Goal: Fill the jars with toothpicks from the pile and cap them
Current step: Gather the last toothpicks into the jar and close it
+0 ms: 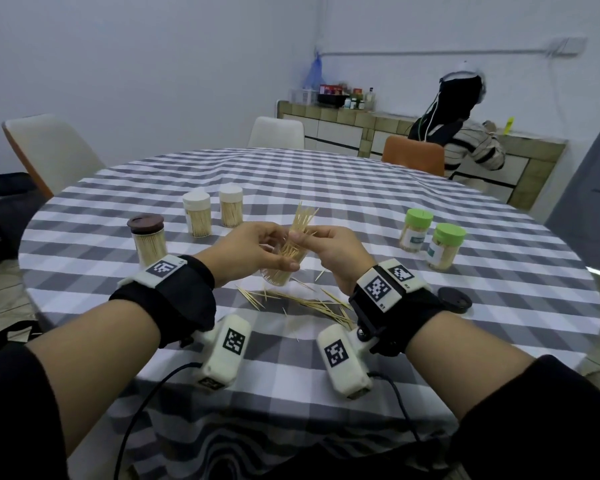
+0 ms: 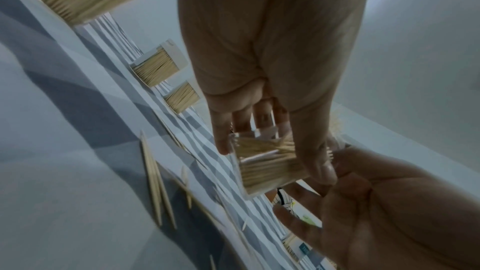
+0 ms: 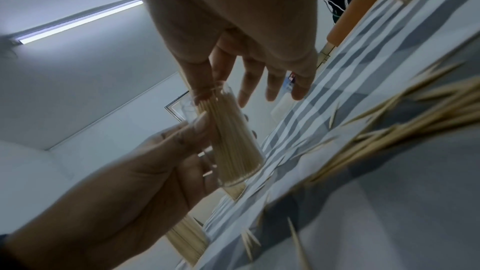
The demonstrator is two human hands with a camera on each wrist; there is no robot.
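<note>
Both forearms reach forward, wrists strapped with black bands, hands meeting at the middle. The left hand [image 1: 257, 249] curls its fingers and thumb in a sideways grip. The right hand [image 1: 329, 251] pinches with thumb and forefinger (its other fingers [image 3: 272, 83] spread loosely straight).

no readable text, green-lidded jars' labels [image 1: 417, 240] too blurred

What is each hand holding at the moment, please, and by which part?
The left hand grips the clear jar around its side. The right hand pinches a bunch of toothpicks near the jar's mouth.
</note>
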